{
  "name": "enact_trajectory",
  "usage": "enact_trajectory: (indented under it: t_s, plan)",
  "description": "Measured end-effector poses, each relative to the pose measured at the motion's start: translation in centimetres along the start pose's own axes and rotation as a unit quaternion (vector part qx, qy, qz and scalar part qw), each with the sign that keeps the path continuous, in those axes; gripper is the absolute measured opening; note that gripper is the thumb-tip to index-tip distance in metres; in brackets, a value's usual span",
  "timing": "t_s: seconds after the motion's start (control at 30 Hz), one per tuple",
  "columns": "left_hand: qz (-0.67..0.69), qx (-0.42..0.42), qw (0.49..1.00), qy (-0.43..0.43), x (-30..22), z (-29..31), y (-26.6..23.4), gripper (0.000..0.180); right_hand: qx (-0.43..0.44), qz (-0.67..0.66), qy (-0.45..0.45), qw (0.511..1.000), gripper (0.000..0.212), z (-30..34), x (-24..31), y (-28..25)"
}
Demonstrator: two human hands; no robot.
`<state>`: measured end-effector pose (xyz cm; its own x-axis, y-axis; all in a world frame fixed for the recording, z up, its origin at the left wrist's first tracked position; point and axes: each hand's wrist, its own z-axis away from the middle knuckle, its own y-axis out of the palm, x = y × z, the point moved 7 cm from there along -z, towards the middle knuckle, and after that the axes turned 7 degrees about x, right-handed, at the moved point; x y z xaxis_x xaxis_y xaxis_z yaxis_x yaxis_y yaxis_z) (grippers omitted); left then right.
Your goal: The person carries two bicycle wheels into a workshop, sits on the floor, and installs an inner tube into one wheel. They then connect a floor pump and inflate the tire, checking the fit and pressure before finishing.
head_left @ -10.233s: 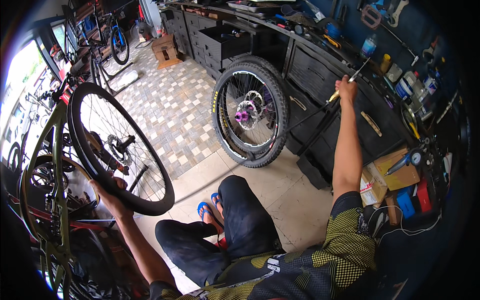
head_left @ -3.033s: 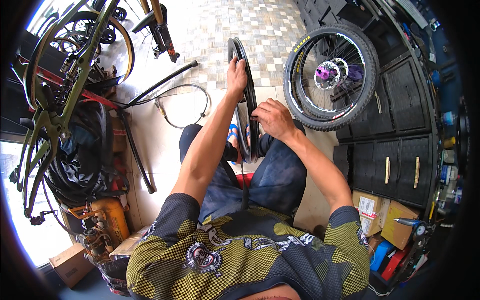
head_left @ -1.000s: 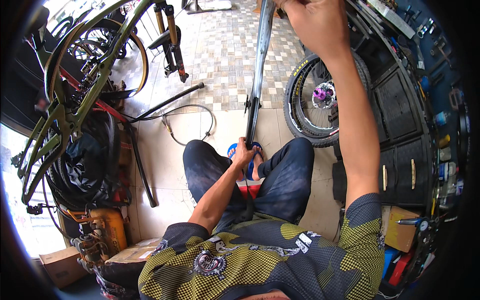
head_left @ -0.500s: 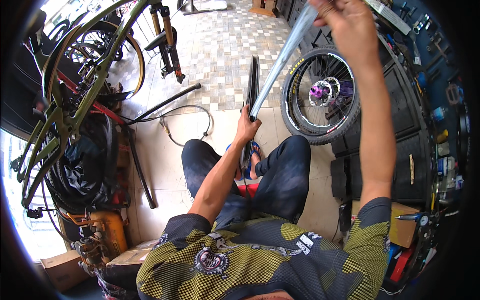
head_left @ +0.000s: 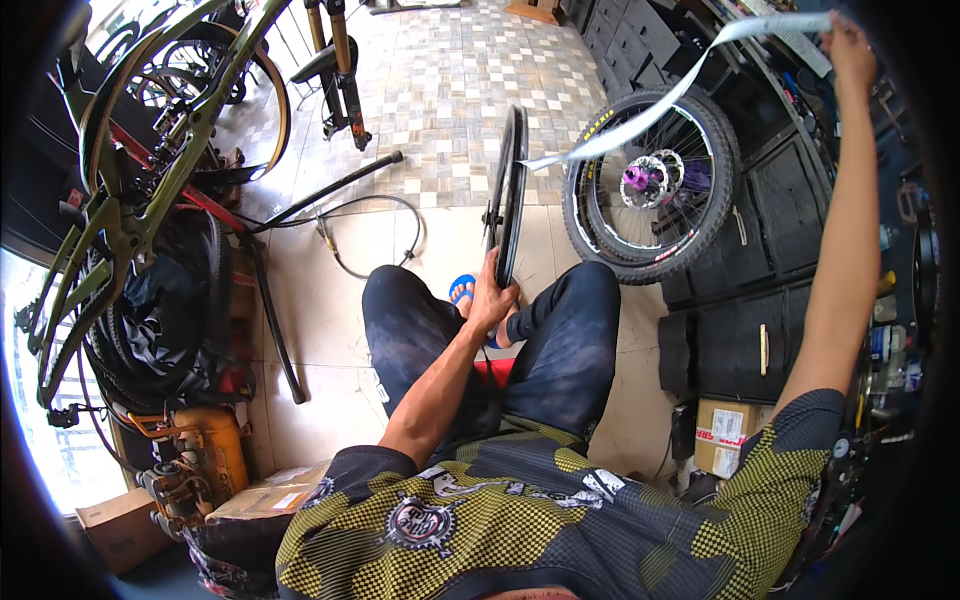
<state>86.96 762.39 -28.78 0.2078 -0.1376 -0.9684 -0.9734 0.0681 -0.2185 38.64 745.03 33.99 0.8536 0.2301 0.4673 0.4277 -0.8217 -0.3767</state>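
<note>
Between my knees a black bicycle wheel rim stands upright, seen nearly edge-on. My left hand is closed around its near part. A long, pale, translucent strip of tape runs from the rim's far right side, bending upward to the upper right. Out there my right hand, arm stretched, pinches the strip's other end. The strip passes above a wheel with a knobbly tyre and a purple hub. Whether the strip's lower end is stuck to the rim is too small to tell.
At left hang a green bicycle frame and a suspension fork; a black stand leg and a looped hose lie on the floor. Black drawers, a cardboard box and a tool-covered bench line the right. An orange tank stands lower left.
My right hand has swung outward to the right with the strip, which has gone from a straight, narrow line to a curved ribbon. My left hand sits slightly lower, and the rim's position has shifted.
</note>
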Motion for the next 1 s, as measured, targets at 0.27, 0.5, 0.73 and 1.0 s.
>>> enact_trajectory:
  t_s: [0.27, 0.5, 0.73, 1.0]
  plan:
    - [-0.004, 0.022, 0.995, -0.095, -0.3, -0.9, -1.4, 0.079, 0.237, -0.237, 0.286, 0.898, 0.027, 17.9, -14.4, 17.2]
    - [-0.026, 0.000, 0.999, -0.033, -0.2, -1.1, -0.7, 0.080, 0.403, -0.344, 0.318, 0.786, 0.039, 30.7, -5.9, 29.4]
    - [0.010, 0.034, 0.994, -0.101, -1.1, -0.8, -0.8, 0.079, 0.619, 0.002, 0.043, 0.784, 0.077, 43.3, 8.9, 33.2]
    - [-0.042, -0.016, 0.999, -0.007, -0.4, 1.4, 0.2, 0.074, 0.640, 0.017, 0.089, 0.763, 0.061, 48.6, 7.8, 33.3]
